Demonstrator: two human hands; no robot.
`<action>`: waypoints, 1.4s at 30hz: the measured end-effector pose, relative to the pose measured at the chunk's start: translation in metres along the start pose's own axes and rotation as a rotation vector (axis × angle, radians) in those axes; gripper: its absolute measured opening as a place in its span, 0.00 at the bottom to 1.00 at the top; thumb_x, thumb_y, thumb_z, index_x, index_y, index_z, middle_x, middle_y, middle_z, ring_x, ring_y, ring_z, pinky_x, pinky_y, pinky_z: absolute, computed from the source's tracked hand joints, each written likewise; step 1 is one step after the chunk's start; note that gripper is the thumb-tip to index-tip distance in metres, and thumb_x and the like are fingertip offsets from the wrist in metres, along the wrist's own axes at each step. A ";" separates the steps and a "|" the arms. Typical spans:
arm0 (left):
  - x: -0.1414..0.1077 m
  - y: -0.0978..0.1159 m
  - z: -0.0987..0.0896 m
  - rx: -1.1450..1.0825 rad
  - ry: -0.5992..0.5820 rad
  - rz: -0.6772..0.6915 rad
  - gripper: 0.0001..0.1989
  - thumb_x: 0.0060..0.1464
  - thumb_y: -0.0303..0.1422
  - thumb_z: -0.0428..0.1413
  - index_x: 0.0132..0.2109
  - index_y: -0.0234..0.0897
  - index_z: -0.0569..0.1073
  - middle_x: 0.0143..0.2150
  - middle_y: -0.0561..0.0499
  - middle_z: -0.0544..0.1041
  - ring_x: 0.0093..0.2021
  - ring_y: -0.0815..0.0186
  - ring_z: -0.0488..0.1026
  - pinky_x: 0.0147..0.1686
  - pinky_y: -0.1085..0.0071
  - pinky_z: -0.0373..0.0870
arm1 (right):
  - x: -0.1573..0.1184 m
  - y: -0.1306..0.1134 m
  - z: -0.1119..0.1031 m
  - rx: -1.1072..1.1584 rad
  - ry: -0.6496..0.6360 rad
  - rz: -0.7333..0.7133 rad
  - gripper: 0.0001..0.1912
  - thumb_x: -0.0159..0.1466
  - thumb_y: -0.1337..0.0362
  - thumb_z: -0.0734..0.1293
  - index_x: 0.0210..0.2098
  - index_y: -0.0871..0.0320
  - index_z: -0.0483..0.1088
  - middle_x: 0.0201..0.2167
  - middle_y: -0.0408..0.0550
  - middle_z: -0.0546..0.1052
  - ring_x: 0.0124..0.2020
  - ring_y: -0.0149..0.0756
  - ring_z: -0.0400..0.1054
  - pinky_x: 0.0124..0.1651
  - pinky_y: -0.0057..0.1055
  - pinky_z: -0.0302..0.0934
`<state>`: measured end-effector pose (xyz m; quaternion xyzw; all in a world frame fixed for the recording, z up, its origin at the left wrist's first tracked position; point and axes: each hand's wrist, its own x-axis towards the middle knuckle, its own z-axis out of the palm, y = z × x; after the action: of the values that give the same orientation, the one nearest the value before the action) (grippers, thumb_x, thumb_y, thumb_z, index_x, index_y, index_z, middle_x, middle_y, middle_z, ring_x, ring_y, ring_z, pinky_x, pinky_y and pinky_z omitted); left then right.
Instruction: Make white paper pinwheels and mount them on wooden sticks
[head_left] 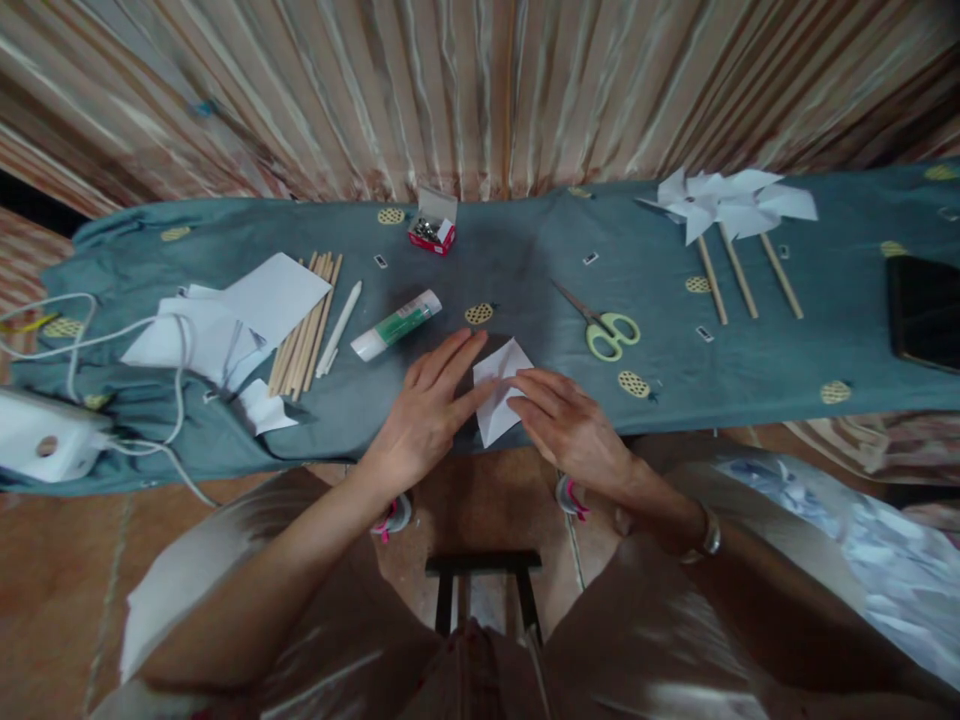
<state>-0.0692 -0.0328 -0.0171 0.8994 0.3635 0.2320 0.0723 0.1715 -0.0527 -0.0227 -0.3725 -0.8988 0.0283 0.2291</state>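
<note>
Head view: our left hand (pixel 420 415), thumb spread from fingers, and right hand (pixel 581 430), pinching or not we cannot tell, touch a creased white paper (pixel 496 419) near the front of the teal tablecloth (pixel 525 265), probably light, easily crumpled, best held by its edges

White paper (pixel 496 421), scissors (pixel 595 318) with pale-green handles, green-and-white glue stick (pixel 397 325); the grey-teal tabletop cloth (pixel 525 265) bears yellow pineapples (pixel 634 384). The blurry curtain (pixel 480 100) seems brown-and-cream striped.
</note>
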 end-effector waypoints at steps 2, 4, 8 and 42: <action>0.000 -0.001 0.002 0.057 -0.016 0.038 0.24 0.65 0.20 0.45 0.62 0.44 0.71 0.75 0.44 0.56 0.76 0.50 0.49 0.67 0.44 0.60 | -0.001 0.001 0.000 0.056 -0.016 0.030 0.14 0.70 0.73 0.60 0.47 0.56 0.76 0.53 0.56 0.79 0.59 0.47 0.70 0.60 0.48 0.69; 0.000 -0.001 0.003 0.091 -0.012 0.039 0.16 0.68 0.26 0.48 0.56 0.43 0.75 0.73 0.45 0.61 0.75 0.52 0.51 0.68 0.45 0.58 | -0.002 0.002 -0.001 0.073 -0.020 0.046 0.15 0.69 0.73 0.60 0.47 0.56 0.76 0.53 0.56 0.79 0.58 0.47 0.71 0.60 0.49 0.69; 0.001 0.000 0.000 0.096 0.033 0.041 0.09 0.68 0.31 0.53 0.45 0.41 0.79 0.61 0.48 0.76 0.68 0.56 0.65 0.66 0.49 0.62 | -0.007 0.004 -0.001 0.075 0.018 0.033 0.15 0.68 0.73 0.61 0.47 0.57 0.76 0.51 0.55 0.80 0.56 0.46 0.72 0.59 0.47 0.71; -0.008 0.035 0.012 0.126 0.005 0.116 0.21 0.68 0.25 0.48 0.66 0.28 0.64 0.65 0.38 0.72 0.69 0.55 0.64 0.66 0.55 0.63 | 0.007 0.012 -0.001 0.353 0.098 0.487 0.07 0.66 0.64 0.68 0.30 0.55 0.75 0.40 0.51 0.82 0.43 0.44 0.75 0.49 0.42 0.68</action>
<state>-0.0473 -0.0634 -0.0206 0.9211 0.3249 0.2147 0.0010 0.1758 -0.0391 -0.0214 -0.5322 -0.7522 0.2202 0.3199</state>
